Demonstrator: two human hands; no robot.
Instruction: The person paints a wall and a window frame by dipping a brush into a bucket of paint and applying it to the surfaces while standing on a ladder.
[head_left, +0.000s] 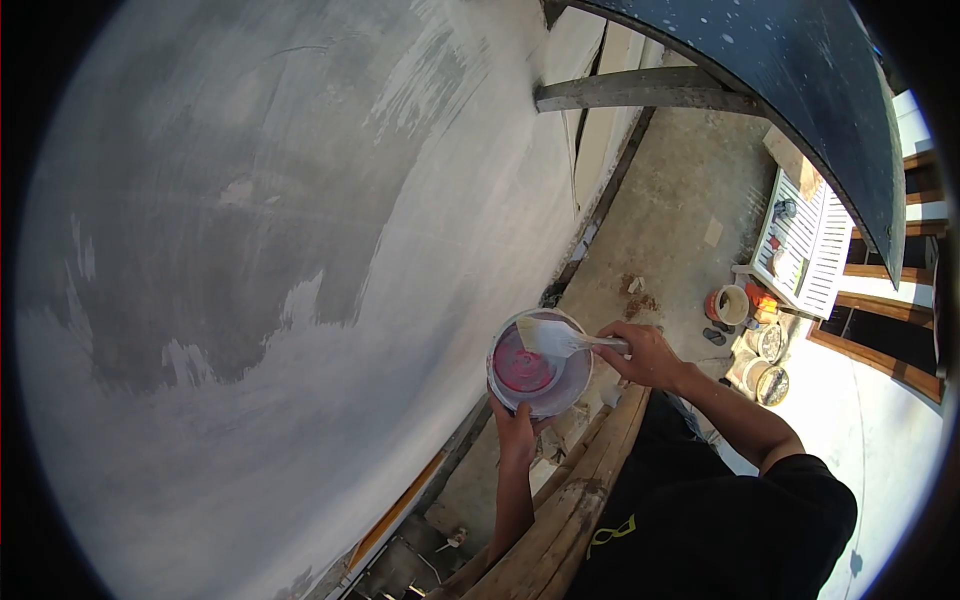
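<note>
My left hand (517, 432) holds a round whitish tub (577, 384) from below, its fingers and thumb at the tub's lower rim. Inside the tub, a pinkish-red disc shape (522, 366) shows at the bottom. My right hand (645, 355) is closed around the handle of a wide brush (555, 338), whose pale bristles are over the tub's opening. Whether the bristles touch anything inside cannot be made out. The tub is close beside a large wall (420, 270) with whitish coating and darker grey patches.
Wooden poles (585, 480) run beside my body. A dark panel on a curved beam (660, 88) juts out overhead. Far below on the concrete ground are a white slatted bench (825, 250), a bucket (731, 304), round containers (771, 385) and sandals (714, 336).
</note>
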